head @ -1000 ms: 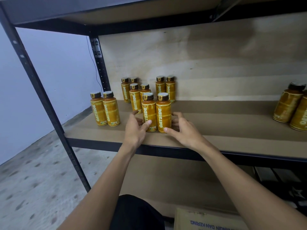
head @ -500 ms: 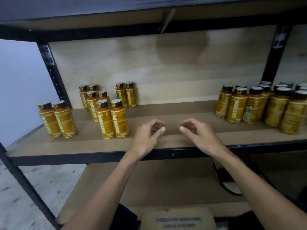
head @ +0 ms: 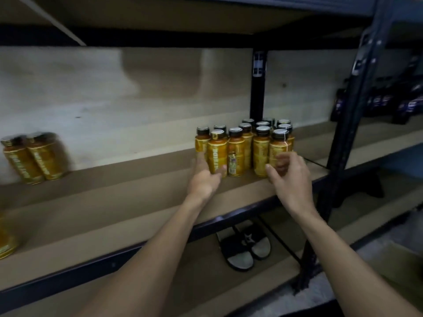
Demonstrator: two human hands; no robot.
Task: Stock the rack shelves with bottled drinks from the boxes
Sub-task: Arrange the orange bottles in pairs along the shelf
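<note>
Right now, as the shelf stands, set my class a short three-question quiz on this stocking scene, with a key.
1. True or false: the sandals lie on the same shelf as the cluster of yellow bottles.
2. The left hand grips which bottle of the cluster? A front-left; B front-right; C a back one.
3. How many yellow bottles make up the blurred group left of the cluster?
Key: 1 false, they lie on the board below. 2 A, the front-left bottle. 3 two.

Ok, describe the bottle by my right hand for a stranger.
On the wooden shelf, find the cluster of golden bottles before the black upright. It is the front-right bottle, behind the right hand; only it has a white string across its cap.
</note>
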